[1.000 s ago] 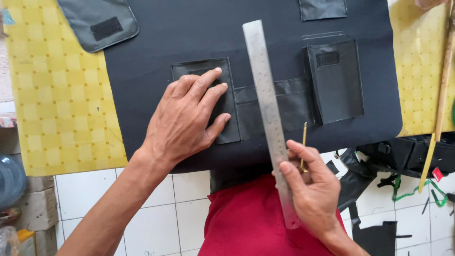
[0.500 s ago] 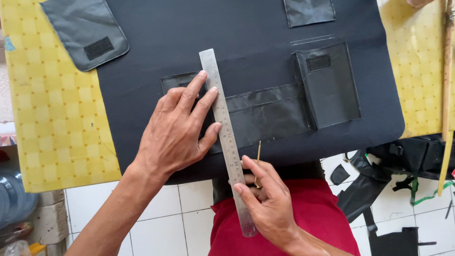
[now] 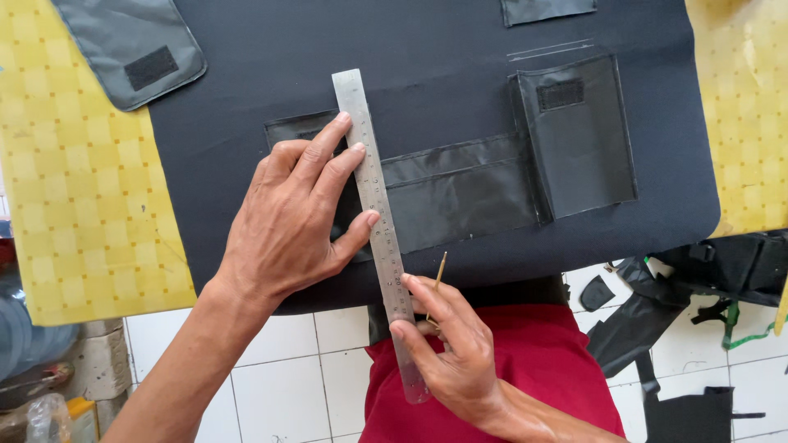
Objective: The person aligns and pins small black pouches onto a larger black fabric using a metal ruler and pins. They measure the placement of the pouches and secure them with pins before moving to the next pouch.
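The right hand (image 3: 451, 353) is pinching the near end of a steel ruler (image 3: 377, 221) between thumb and fingers while also keeping a thin pencil-like stick (image 3: 437, 275) tucked against the fingers, its tip pointing up toward the fabric edge. The left hand (image 3: 295, 217) is lying flat with fingers spread, its fingertips pressing on the ruler's left edge and its palm bearing on the black fabric panel (image 3: 435, 49). Compared with the earlier views, the ruler is sitting further left: a second ago it lay to the right of the left hand, crossing the middle of the sewn strip, and now it is running just beside the small left pocket piece (image 3: 287, 131), tilted slightly, its far end up the panel and its near end overhanging the table edge above the red garment (image 3: 533, 361). The left hand, then flat on the pocket alone, is now steadying the ruler, which suggests the straightedge is being settled on a new line. The larger pocket (image 3: 579, 135) is lying well to the right, untouched, and a grey flap (image 3: 123, 49) is resting on the yellow checked cloth (image 3: 74, 189).
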